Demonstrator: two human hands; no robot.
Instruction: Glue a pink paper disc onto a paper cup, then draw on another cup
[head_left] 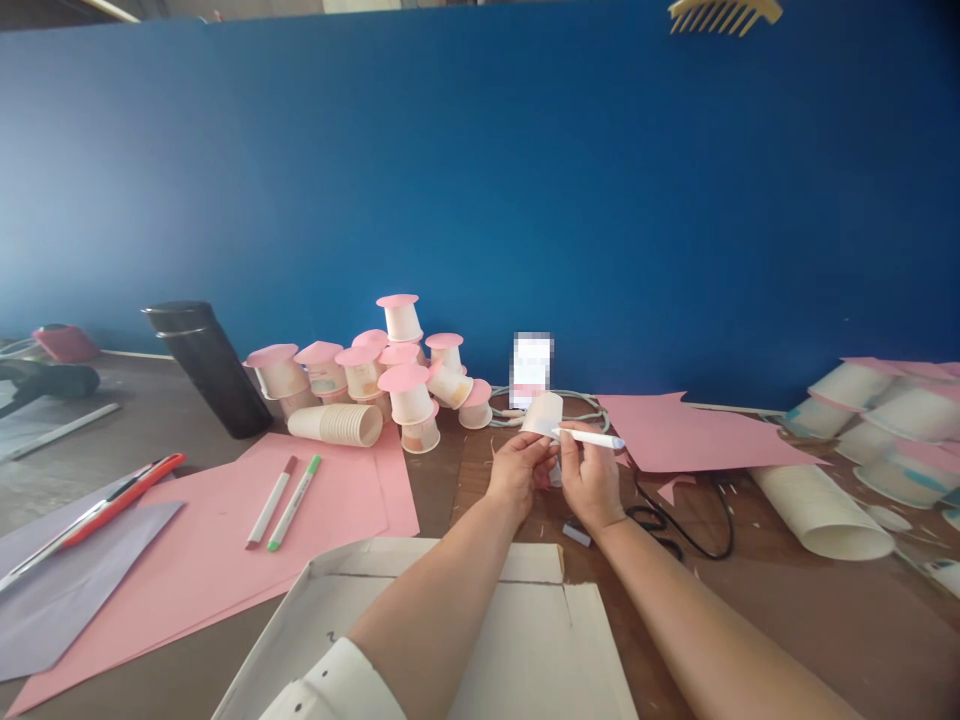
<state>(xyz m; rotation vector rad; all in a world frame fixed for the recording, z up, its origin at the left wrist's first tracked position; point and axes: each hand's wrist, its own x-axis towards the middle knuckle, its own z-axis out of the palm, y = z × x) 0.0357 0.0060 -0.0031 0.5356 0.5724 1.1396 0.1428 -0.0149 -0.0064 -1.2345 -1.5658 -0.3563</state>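
Note:
My left hand [517, 468] grips a small white paper cup [543, 411], held tilted above the brown table. My right hand [589, 475] is closed round a white marker pen [592, 438], whose tip rests against the cup's side. Both hands are near the table's middle, just in front of a heap of paper cups with pink paper discs on top [390, 375]. A stack of plain cups [336, 423] lies on its side beside that heap.
Pink paper sheets [225, 540] lie at left with two markers [283, 500] on them; another pink sheet [690, 432] is at right. A black flask [210, 368], orange-handled scissors [112, 500], a flat white box [525, 640], a black cable [697, 520] and more cups [885, 400] surround the hands.

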